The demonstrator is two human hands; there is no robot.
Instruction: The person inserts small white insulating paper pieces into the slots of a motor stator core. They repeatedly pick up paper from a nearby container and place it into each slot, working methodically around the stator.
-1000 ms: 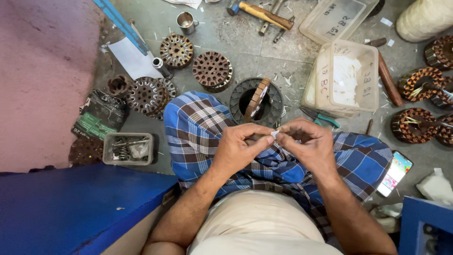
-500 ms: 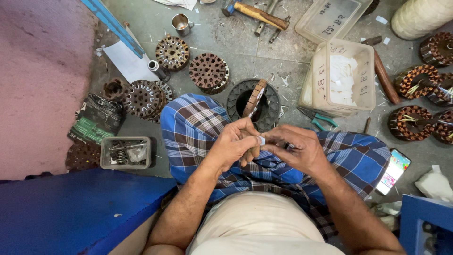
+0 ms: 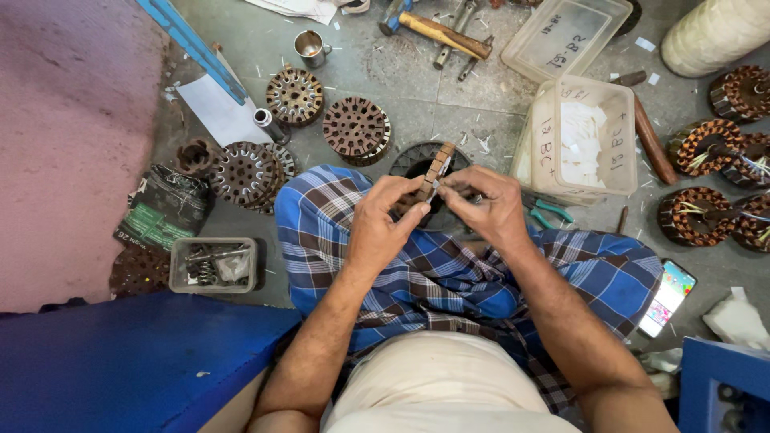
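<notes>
I sit on the floor with a blue checked cloth over my legs. My left hand and my right hand meet in front of me, fingertips pinched together on a small pale strip. Just beyond the fingers a stator ring stands tilted on the floor, its brown laminated edge close to my fingertips. Whether the strip enters the ring's slots is hidden by my fingers.
Round laminated motor cores lie to the far left, copper-wound stators to the right. A clear plastic box of white slips, a hammer, a metal cup, green-handled pliers, a phone and a tray of small parts surround me.
Both hands have moved forward, away from my lap, toward the tilted stator ring, still pinching the small strip between them.
</notes>
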